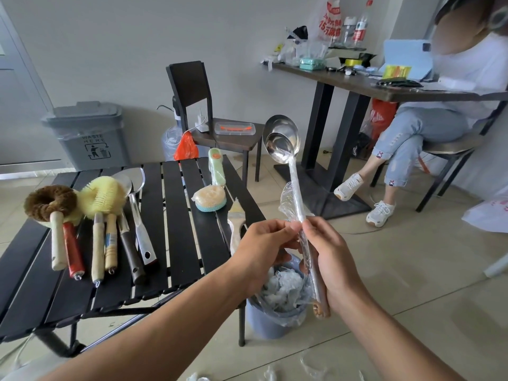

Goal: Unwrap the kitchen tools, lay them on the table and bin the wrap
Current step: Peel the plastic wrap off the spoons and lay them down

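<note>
As right hand [338, 259] grips ladles [280, 138] past table [178, 243], left hand [261, 248] pinches wrap [287, 199].

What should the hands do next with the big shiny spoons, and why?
Probably the left hand should pull the loose wrap off the handle while the right hand holds the ladles steady. Clear wrap covers the handle, and the bin holding used wrap sits just below.

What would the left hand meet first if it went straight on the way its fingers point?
The wrapped ladle handle, whose plastic wrap the left hand pinches; the right hand probably lies just beyond.
</note>
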`<state>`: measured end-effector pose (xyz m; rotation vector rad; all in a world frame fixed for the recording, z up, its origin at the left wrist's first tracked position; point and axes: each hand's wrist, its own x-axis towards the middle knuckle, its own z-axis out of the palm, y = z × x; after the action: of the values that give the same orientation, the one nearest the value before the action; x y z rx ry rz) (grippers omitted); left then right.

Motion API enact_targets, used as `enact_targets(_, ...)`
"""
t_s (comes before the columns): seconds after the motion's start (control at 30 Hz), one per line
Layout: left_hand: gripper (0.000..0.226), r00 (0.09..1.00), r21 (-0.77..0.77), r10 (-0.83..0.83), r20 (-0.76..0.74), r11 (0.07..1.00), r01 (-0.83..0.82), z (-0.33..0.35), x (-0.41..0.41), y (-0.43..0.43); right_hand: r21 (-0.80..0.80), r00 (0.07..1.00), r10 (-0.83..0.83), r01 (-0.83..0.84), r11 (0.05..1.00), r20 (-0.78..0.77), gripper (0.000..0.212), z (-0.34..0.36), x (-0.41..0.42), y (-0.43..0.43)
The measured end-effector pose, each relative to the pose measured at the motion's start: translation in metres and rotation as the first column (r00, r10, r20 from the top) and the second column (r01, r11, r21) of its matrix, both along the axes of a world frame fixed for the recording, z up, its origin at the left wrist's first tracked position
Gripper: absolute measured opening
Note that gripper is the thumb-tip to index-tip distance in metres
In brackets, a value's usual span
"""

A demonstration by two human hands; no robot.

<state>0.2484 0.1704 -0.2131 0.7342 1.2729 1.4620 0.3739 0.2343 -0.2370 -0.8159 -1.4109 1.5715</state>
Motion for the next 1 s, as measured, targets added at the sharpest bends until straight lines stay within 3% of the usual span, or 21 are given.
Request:
enact_targets(0.17, 0.026, 0.999, 0.001, 0.001, -0.033, 1.000, -0.001, 0.000, -0.005, 0.001, -0.014, 0.999, -0.053, 0.053, 0.998, 0.014, 0.024, 0.006, 0.003, 0.004)
enact_targets(0.3, 0.022, 0.980, 0.004, 0.027, -0.198, 1.000, -0.027, 0.002, -0.014, 0.005, 0.032, 0.993, -0.106, 0.105, 0.994, 0.053, 0.018, 0.007, 0.005, 0.009)
enact_targets(0.4, 0.020, 0.972, -0.013, 0.051, -0.230, 0.998, -0.055, -0.002, -0.017, 0.008, 0.071, 0.993, -0.102, 0.098, 0.993, 0.056, 0.011, 0.004, 0.002, 0.007)
enact_targets(0.53, 0.028, 0.991, 0.010, 0.026, -0.132, 1.000, -0.025, -0.011, -0.013, 0.010, 0.087, 0.993, -0.108, 0.104, 0.991, 0.038, 0.015, 0.006, 0.001, 0.007)
enact_targets(0.67, 0.043, 0.982, -0.023, -0.177, 0.067, 0.984, 0.179, -0.013, -0.010, 0.008, -0.022, 0.997, -0.036, 0.034, 0.999, -0.071, 0.030, 0.009, 0.003, 0.007)
enact_targets(0.8, 0.034, 0.948, 0.028, -0.267, 0.172, 0.963, 0.267, -0.015, -0.009, 0.005, -0.069, 0.996, -0.012, 0.006, 0.998, -0.088, 0.035, 0.010, 0.004, 0.009)
enact_targets(1.0, 0.015, 0.976, 0.014, -0.215, 0.026, 0.977, 0.214, -0.014, -0.009, 0.006, -0.111, 0.996, -0.018, 0.008, 0.994, -0.086, 0.028, 0.009, 0.006, 0.014)
